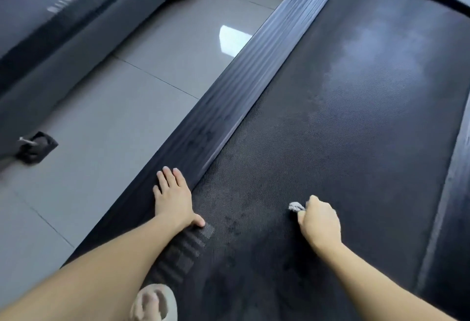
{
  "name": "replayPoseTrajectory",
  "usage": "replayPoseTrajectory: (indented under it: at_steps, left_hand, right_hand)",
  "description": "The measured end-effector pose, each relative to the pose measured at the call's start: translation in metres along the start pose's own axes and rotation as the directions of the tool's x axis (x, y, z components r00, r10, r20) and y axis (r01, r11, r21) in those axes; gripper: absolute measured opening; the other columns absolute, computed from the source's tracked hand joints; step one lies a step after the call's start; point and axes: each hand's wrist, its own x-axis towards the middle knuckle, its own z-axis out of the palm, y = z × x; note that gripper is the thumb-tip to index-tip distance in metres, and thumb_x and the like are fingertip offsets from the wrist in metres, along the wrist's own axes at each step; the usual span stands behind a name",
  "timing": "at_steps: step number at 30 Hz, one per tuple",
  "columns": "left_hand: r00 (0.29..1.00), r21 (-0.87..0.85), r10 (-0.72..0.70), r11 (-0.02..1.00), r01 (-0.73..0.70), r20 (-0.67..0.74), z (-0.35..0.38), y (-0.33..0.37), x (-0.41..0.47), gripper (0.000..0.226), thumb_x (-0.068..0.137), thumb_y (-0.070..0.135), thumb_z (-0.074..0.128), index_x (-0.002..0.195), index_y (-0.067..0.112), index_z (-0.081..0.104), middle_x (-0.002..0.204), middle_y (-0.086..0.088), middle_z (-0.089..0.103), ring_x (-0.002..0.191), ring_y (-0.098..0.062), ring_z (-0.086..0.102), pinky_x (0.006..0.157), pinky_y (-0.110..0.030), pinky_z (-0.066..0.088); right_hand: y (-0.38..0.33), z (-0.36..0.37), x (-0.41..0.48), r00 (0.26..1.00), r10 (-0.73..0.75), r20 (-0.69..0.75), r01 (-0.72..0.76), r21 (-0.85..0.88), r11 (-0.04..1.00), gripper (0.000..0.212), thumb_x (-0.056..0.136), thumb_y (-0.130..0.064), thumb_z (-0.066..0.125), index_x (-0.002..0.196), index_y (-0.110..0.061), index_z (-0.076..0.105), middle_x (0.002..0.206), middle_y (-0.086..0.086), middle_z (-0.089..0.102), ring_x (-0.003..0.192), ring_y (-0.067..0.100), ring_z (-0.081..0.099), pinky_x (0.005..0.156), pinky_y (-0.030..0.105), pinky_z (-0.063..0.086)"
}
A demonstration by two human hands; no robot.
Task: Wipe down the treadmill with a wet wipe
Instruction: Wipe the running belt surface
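Right grip (319,221) was curled round a crumpled pale wipe (295,206) and held it down on the belt (279,158) of the treadmill (455,168). A wad of the wipe showed beyond the knuckles, on the side toward the other hand. Left grip (173,193) lay palm down with fingers straight and close together on the ribbed left rail (254,79). Its thumb was spread onto the belt edge, and it held nothing. The two were apart, the left a little further forward. The wipe sat on the near part of the belt, about midway across its width.

Belt surface was dark and finely textured. Darker blotches were noted between and below the hands, and a paler haze toward the far end.

A foot in a light slipper (155,303) rested at the near left edge. Grey tiled floor (122,96) ran along the left rail. A second dark machine (50,20) stood beyond it, with a black foot pad (35,146) on the tiles.
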Motion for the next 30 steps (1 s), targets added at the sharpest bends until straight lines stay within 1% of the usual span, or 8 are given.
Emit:
replayPoseTrajectory:
  at_steps: [3,5,10,14,17,21,26,30]
  left_hand:
    - [1.000,0.010,0.002,1.000,-0.002,-0.009,0.003,0.002,0.003,0.177,0.040,0.084,0.082,0.155,-0.006,-0.017,0.164,-0.032,-0.011,0.154,-0.047,-0.006,0.126,-0.054,0.018]
    - [1.000,0.011,-0.004,1.000,0.004,0.001,0.006,0.001,0.001,0.177,0.039,0.084,0.083,0.155,-0.006,-0.017,0.165,-0.032,-0.010,0.154,-0.047,-0.006,0.125,-0.054,0.018]
    - [0.999,0.047,-0.018,0.999,0.020,-0.029,0.015,-0.001,0.008,0.176,0.041,0.086,0.081,0.154,-0.005,-0.018,0.165,-0.030,-0.011,0.155,-0.045,-0.008,0.125,-0.052,0.018]
    - [0.999,0.051,-0.018,0.999,0.019,-0.029,0.015,-0.004,0.007,0.177,0.040,0.085,0.082,0.154,-0.005,-0.018,0.165,-0.030,-0.011,0.155,-0.045,-0.008,0.125,-0.052,0.019]
    - [1.000,0.045,-0.003,0.999,0.004,-0.024,0.013,-0.003,0.004,0.177,0.040,0.087,0.080,0.154,-0.005,-0.019,0.165,-0.031,-0.011,0.155,-0.045,-0.007,0.125,-0.052,0.018]
    - [0.999,-0.002,0.022,1.000,-0.022,-0.028,0.012,-0.004,0.000,0.177,0.040,0.086,0.081,0.155,-0.005,-0.019,0.164,-0.031,-0.012,0.155,-0.046,-0.007,0.126,-0.054,0.017]
    - [0.998,-0.030,0.026,0.999,-0.028,-0.055,0.011,-0.007,0.000,0.176,0.039,0.086,0.081,0.154,-0.005,-0.016,0.165,-0.031,-0.009,0.155,-0.046,-0.004,0.124,-0.055,0.018]
    - [0.996,-0.047,0.030,0.998,-0.034,-0.079,0.014,-0.009,0.002,0.175,0.039,0.086,0.081,0.154,-0.006,-0.014,0.164,-0.032,-0.006,0.154,-0.046,-0.001,0.123,-0.055,0.020]
  right_hand:
    - [-0.066,0.020,0.010,0.999,-0.046,0.012,0.043,0.169,0.985,0.010,0.093,-0.014,0.051,0.098,-0.006,0.055,0.100,0.017,0.068,0.094,0.037,0.063,0.076,0.039,0.047]
    - [-0.117,0.033,0.008,0.988,-0.146,0.044,0.134,0.203,0.970,0.011,0.095,-0.010,0.049,0.104,-0.007,0.055,0.106,0.016,0.067,0.100,0.037,0.063,0.076,0.037,0.045]
    - [-0.199,0.052,-0.003,0.888,-0.456,0.058,0.442,0.166,0.882,0.017,0.099,-0.013,0.052,0.114,-0.005,0.055,0.113,0.014,0.065,0.102,0.033,0.065,0.076,0.037,0.044]
    - [-0.191,0.054,0.004,0.840,-0.540,0.048,0.535,0.089,0.840,0.011,0.097,-0.007,0.054,0.108,-0.011,0.055,0.110,0.011,0.065,0.100,0.034,0.065,0.073,0.037,0.040]
    - [-0.161,0.049,0.010,0.861,-0.504,0.065,0.504,0.019,0.864,0.023,0.098,-0.010,0.050,0.121,-0.013,0.056,0.112,0.007,0.066,0.098,0.030,0.066,0.073,0.036,0.040]
    - [-0.103,0.044,0.000,0.925,-0.375,0.066,0.379,-0.082,0.922,0.003,0.102,-0.018,0.046,0.104,-0.017,0.047,0.107,0.005,0.066,0.091,0.029,0.068,0.067,0.033,0.038]
    - [-0.039,0.032,-0.013,0.993,-0.069,-0.100,0.053,-0.157,0.986,0.015,0.099,-0.029,0.047,0.107,-0.018,0.053,0.109,0.002,0.066,0.094,0.028,0.068,0.071,0.035,0.046]
    - [-0.085,0.048,-0.018,0.994,0.015,-0.108,-0.013,0.023,1.000,0.014,0.098,-0.019,0.048,0.110,-0.012,0.051,0.113,0.010,0.063,0.102,0.035,0.063,0.073,0.037,0.040]
